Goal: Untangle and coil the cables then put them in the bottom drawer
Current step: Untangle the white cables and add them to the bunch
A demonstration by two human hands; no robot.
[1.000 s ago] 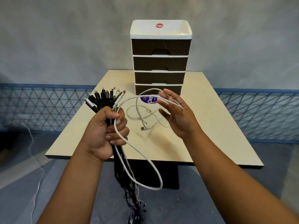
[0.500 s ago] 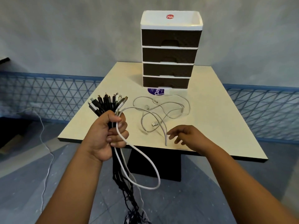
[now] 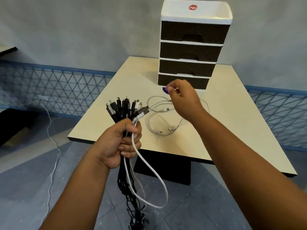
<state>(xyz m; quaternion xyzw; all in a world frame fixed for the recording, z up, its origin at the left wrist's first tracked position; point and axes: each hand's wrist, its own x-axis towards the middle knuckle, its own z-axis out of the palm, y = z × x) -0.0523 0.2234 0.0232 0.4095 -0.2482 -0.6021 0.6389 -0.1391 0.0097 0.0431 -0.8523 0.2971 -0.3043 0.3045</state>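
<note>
- Two hands show, both raised in front of the table (image 3: 221, 133).
- The left hand (image 3: 119, 143) is a fist around a bundle (image 3: 126, 112) of black and white cables, thumb across the front.
- Above that fist the plugs fan out upward; below it the cords hang in a dark tangle toward the floor.
- One white cable (image 3: 149, 173) leaves the front of the left fist, swings down and to the right in a wide loop, then rises back into the hanging cords.
- The right hand (image 3: 181, 98) hovers ahead of and to the right of the left, back of the hand toward the camera, fingers curled.
- Its fingertips seem to pinch something small; what it is I cannot tell, nor whether they are closed on it.
- Just beyond those fingertips lies a purple label (image 3: 165, 89) on the table, partly hidden.
- Under and around the right hand, thin pale cables (image 3: 159, 128) lie in loose, overlapping loops on the table, with USB plugs showing near the front loop.
- Past the right hand stands a drawer unit (image 3: 192, 45) with a white top and four dark drawers, all pushed in.
- The bottom drawer (image 3: 199, 83) sits directly behind the right hand's knuckles.
- Far left of the left hand, a white cord (image 3: 53, 146) trails over the grey floor.
- A blue mesh fence (image 3: 58, 87) runs along the wall.
</note>
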